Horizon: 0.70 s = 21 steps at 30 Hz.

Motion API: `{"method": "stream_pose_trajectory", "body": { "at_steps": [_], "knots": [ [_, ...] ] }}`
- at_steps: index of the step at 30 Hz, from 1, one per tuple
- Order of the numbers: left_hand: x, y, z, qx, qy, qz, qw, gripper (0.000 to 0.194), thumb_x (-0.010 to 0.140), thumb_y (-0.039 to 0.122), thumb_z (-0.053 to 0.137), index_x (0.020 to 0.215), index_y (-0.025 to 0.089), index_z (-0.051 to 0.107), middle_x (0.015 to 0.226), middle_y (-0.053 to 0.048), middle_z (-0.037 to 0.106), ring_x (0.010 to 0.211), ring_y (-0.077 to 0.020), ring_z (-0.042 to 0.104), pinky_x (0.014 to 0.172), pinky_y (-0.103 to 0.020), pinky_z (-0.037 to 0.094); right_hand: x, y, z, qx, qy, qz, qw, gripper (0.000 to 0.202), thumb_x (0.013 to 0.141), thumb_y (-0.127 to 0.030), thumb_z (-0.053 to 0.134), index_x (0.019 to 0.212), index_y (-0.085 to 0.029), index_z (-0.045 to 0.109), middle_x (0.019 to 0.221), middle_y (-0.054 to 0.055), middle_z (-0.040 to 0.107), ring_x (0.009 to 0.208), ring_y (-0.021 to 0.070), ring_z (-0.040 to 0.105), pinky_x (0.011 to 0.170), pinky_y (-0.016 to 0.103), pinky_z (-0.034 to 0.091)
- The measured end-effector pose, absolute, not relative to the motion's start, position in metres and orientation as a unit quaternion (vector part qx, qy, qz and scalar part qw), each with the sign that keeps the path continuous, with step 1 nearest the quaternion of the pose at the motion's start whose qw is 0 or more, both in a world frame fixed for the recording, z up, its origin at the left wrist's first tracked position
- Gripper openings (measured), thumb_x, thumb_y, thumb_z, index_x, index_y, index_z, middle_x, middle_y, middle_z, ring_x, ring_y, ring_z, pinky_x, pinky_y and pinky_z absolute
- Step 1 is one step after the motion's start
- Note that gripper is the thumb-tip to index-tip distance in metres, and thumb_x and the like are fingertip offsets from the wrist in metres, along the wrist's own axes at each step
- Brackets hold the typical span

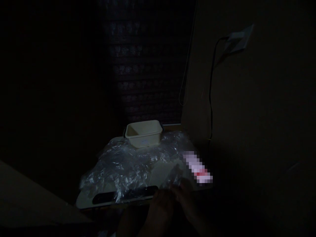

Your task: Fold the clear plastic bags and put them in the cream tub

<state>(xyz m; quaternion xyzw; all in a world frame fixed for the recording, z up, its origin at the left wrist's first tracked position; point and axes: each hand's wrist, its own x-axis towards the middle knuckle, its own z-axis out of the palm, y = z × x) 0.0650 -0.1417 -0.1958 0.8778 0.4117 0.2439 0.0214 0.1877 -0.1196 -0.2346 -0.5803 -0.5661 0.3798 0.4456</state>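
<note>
The scene is very dark. My left hand (pixel 161 205) is at the near edge of a small pale table (pixel 164 171), its fingers curled closed. Beside it, my right hand (pixel 184 197) has its fingers bent in toward the left hand. The hands are close together or touching. Just beyond the fingers is a small piece of crumpled clear plastic (pixel 174 174). Whatever the fingers hold is too dark to make out. Clear plastic bags (pixel 120 164) lie in a loose heap over the left and back of the table.
A cream plastic bin (pixel 145 140) with dark side handles stands at the table's back. A pixelated bright strip (pixel 198 168) lies along the right edge. A dark slot (pixel 103 197) runs along the front edge. A cord (pixel 210 95) hangs from a wall outlet (pixel 238 39). A blind (pixel 148 65) covers the back.
</note>
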Motion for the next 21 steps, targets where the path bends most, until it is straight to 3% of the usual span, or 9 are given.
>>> {"method": "stream_pose_trajectory", "body": {
  "at_steps": [4, 7, 10, 13, 16, 21],
  "knots": [
    [0.056, -0.140, -0.184, 0.835, 0.428, 0.325, 0.116, 0.031, 0.072, 0.021, 0.038, 0.103, 0.019, 0.045, 0.105, -0.006, 0.050, 0.096, -0.0191, 0.043, 0.082, -0.035, 0.032, 0.192, -0.109, -0.210, -0.571, -0.453, 0.441, 0.524, 0.037, 0.059, -0.039, 0.053, 0.088, -0.017, 0.053, 0.089, 0.006, 0.057, 0.084, 0.0224, 0.051, 0.067, 0.031, 0.042],
    [0.051, -0.122, -0.178, 0.726, 0.483, 0.403, 0.276, 0.034, 0.073, 0.026, 0.038, 0.105, 0.016, 0.043, 0.106, -0.008, 0.048, 0.096, -0.0191, 0.043, 0.079, -0.033, 0.035, 0.196, -0.104, -0.189, -0.511, -0.427, 0.526, 0.529, 0.032, 0.055, -0.030, 0.057, 0.084, -0.016, 0.054, 0.079, 0.005, 0.060, 0.076, 0.0206, 0.053, 0.064, 0.030, 0.042],
    [0.052, -0.098, -0.177, 0.620, 0.482, 0.417, 0.458, 0.028, 0.070, 0.031, 0.042, 0.088, 0.013, 0.053, 0.088, -0.007, 0.058, 0.080, -0.0176, 0.052, 0.067, -0.028, 0.041, 0.198, -0.100, -0.174, -0.484, -0.429, 0.578, 0.497, 0.031, 0.054, -0.025, 0.058, 0.083, -0.015, 0.055, 0.070, 0.003, 0.060, 0.068, 0.0190, 0.054, 0.058, 0.029, 0.042],
    [0.056, -0.085, -0.178, 0.567, 0.453, 0.387, 0.569, 0.022, 0.062, 0.031, 0.051, 0.069, 0.011, 0.056, 0.065, -0.004, 0.059, 0.063, -0.0154, 0.054, 0.058, -0.025, 0.041, 0.199, -0.098, -0.166, -0.459, -0.446, 0.595, 0.487, 0.032, 0.052, -0.021, 0.058, 0.083, -0.015, 0.054, 0.070, 0.002, 0.059, 0.071, 0.0186, 0.053, 0.061, 0.029, 0.041],
    [0.060, -0.082, -0.179, 0.539, 0.436, 0.393, 0.604, 0.017, 0.056, 0.027, 0.056, 0.058, 0.011, 0.055, 0.053, 0.000, 0.055, 0.054, -0.0123, 0.051, 0.054, -0.023, 0.039, 0.200, -0.095, -0.167, -0.441, -0.439, 0.598, 0.505, 0.039, 0.049, -0.018, 0.060, 0.087, -0.017, 0.053, 0.078, 0.002, 0.058, 0.076, 0.0184, 0.052, 0.066, 0.029, 0.040],
    [0.060, -0.085, -0.178, 0.495, 0.477, 0.410, 0.599, 0.013, 0.050, 0.023, 0.055, 0.047, 0.013, 0.049, 0.039, 0.006, 0.045, 0.037, -0.0057, 0.040, 0.040, -0.017, 0.032, 0.201, -0.087, -0.185, -0.423, -0.376, 0.613, 0.552, 0.052, 0.053, -0.021, 0.059, 0.102, -0.021, 0.044, 0.084, 0.003, 0.057, 0.071, 0.0169, 0.053, 0.061, 0.029, 0.040]
  ]
}}
